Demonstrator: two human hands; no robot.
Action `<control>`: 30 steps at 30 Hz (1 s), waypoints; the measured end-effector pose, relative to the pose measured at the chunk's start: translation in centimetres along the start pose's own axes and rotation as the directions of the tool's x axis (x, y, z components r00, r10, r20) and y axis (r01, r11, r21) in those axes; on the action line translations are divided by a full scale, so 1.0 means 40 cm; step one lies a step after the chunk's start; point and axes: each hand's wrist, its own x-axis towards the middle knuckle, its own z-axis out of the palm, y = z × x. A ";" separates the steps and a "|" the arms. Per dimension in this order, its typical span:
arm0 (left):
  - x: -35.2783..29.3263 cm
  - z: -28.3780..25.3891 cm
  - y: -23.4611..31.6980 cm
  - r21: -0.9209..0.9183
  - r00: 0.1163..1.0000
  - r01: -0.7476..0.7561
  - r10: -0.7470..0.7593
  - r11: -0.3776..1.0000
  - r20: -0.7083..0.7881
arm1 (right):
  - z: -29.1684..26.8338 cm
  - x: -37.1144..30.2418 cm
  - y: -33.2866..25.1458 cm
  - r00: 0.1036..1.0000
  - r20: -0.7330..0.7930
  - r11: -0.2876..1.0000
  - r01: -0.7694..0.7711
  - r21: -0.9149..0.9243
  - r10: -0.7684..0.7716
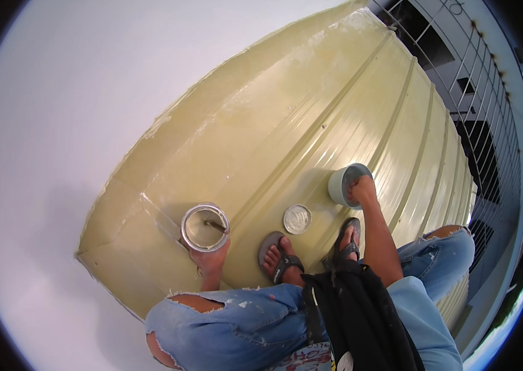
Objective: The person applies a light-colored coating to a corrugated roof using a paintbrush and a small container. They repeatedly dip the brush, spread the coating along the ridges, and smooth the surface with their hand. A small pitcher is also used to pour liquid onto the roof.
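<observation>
My left hand [212, 260] is wrapped around the lower side of a metal paint can [184, 226], holding it over the yellowish metal roof [261, 142]. Inside the can is a pale, creamy material, and a dark stick-like tool [215, 226] leans against the rim. To the right, my right hand [360, 187] reaches into a pale green pail [335, 187], which is tilted on the roof. Its fingers look curled, but what they hold is hidden inside. Between my hands lies a round lid [297, 219] with whitish residue on it.
My sandalled feet [280, 256] stand on the roof, below the lid. Raised ribs run across the roof. A white wall [57, 123] borders it on the left, and a metal grille [481, 93] on the right. A black bag or cloth [360, 315] hangs between my knees.
</observation>
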 end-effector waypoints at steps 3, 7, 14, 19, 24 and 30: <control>-0.004 0.003 -0.022 0.001 0.997 -0.060 0.060 0.998 0.053 | -0.046 -0.008 -0.066 0.987 0.109 0.993 -0.111 -0.039 0.115; -0.028 -0.001 -0.035 0.081 0.995 0.022 -0.029 0.997 0.096 | -0.178 -0.095 -0.240 0.978 -0.200 0.994 -0.070 -0.079 0.053; -0.056 0.014 -0.104 0.025 0.998 -0.049 0.047 0.999 0.046 | -0.011 -0.079 -0.725 0.972 -0.037 0.631 0.179 0.755 -0.231; -0.054 -0.008 -0.097 0.207 0.988 -0.042 0.010 0.977 0.155 | 0.200 0.004 -1.047 0.919 -0.183 0.389 0.319 0.864 -0.349; 0.001 -0.026 -0.046 0.227 0.940 -0.052 -0.029 0.973 0.340 | 0.251 0.119 -1.205 0.915 -0.307 0.266 0.375 0.888 -0.262; 0.012 -0.015 -0.055 0.241 0.960 -0.119 0.049 0.963 0.276 | 0.239 0.188 -1.248 0.958 -0.253 0.251 0.280 0.927 -0.132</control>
